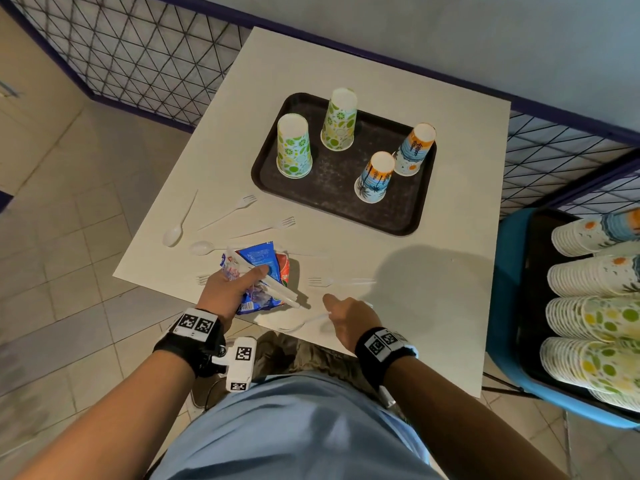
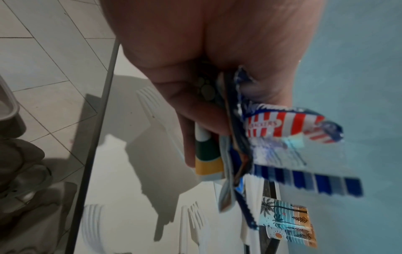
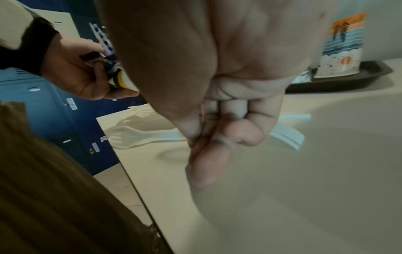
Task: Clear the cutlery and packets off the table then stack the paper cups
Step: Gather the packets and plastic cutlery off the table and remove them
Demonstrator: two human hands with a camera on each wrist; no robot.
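Note:
My left hand [image 1: 249, 278] grips a bundle of blue and red snack packets [image 1: 263, 259] together with white plastic cutlery handles [image 1: 280, 292], just above the table's near edge. The left wrist view shows its fingers [image 2: 195, 111] curled round the packets [image 2: 282, 127]. To the right, my right hand [image 1: 337, 311] pinches the handle of a white plastic spoon [image 1: 304, 323] that lies at the near edge; its fingers [image 3: 213, 134] are curled. Loose forks [image 1: 325, 281] [image 1: 277, 225] [image 1: 239, 206] and spoons [image 1: 173, 233] [image 1: 202, 247] lie on the white table [image 1: 415, 289]. Several paper cups [image 1: 293, 147] [image 1: 374, 178] stand upside down on a dark tray [image 1: 332, 188].
A blue chair [image 1: 502, 306] at the right carries a black tray with long stacks of paper cups [image 1: 595, 313]. Wire mesh fencing [image 1: 138, 64] runs behind and left of the table. Tiled floor lies to the left.

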